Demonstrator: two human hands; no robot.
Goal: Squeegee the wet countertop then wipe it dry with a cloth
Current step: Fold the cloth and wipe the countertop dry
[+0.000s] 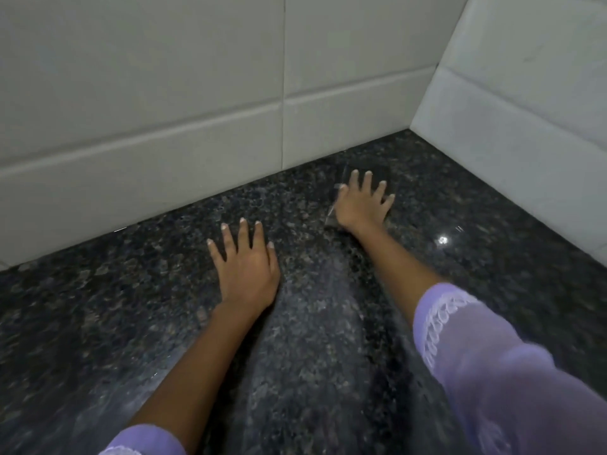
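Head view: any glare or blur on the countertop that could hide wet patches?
Head view: one small bright glare spot on the dark countertop, right of the right hand; motion blur smears the right sleeve and the near counter; dim light; the pale streak between the arms could be wet film or sheen, can't tell.

Dim, even light. A small white glare spot sits on the glossy dark speckled granite countertop [131, 307], right of the right hand [363, 201]. The lilac lace-trimmed sleeve [486, 366] nearest the camera is blurred. Pale tiled wall [164, 93] lines bend toward the edges.
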